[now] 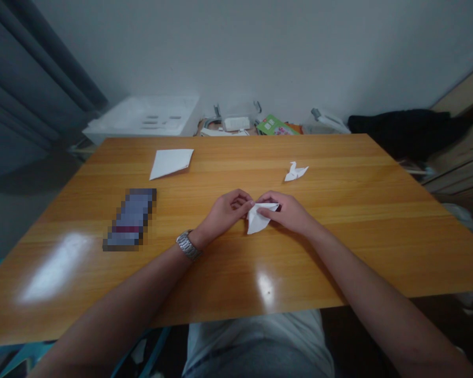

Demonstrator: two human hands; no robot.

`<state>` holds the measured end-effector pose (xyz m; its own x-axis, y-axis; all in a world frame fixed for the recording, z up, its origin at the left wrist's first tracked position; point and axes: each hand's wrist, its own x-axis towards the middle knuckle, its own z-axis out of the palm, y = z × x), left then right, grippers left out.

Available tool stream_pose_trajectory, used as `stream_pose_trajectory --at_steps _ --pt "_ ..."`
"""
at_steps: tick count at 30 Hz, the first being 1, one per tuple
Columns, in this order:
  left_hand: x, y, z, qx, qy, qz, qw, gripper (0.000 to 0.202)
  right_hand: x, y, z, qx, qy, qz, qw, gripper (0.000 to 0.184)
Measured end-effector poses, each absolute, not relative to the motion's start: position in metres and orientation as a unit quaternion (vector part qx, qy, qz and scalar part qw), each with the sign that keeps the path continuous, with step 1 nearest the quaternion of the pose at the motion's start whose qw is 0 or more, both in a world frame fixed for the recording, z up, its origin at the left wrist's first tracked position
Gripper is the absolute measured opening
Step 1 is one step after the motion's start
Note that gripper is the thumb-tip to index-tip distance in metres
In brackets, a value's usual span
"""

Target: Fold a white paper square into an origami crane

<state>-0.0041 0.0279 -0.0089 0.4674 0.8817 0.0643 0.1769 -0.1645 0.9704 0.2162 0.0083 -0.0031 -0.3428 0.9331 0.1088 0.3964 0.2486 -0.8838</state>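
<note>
A folded piece of white paper is held between my two hands, just above the middle of the wooden table. My left hand, with a metal watch on its wrist, pinches the paper's upper left corner between thumb and finger. On the other side, my right hand grips the paper with its thumb in front and its fingers behind. Beyond my right hand stands a small folded paper bird. Part of the held paper is hidden by my fingers.
White paper sheets lie at the table's back left. Nearer, a blurred-out phone-like object rests on the left. Past the far edge are a white plastic tray, a green booklet and dark cloth.
</note>
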Motion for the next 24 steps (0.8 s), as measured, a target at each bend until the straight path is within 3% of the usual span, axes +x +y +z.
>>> stream_pose_trajectory --at_steps 11,24 --pt "-0.005 0.028 -0.009 0.698 0.388 0.355 0.486 0.021 0.22 0.012 -0.014 -0.464 -0.639 0.463 0.402 0.025" --pt "-0.002 0.023 -0.005 0.724 0.373 0.339 0.471 0.025 0.215 0.007 -0.012 -0.457 -0.646 0.47 0.39 0.029"
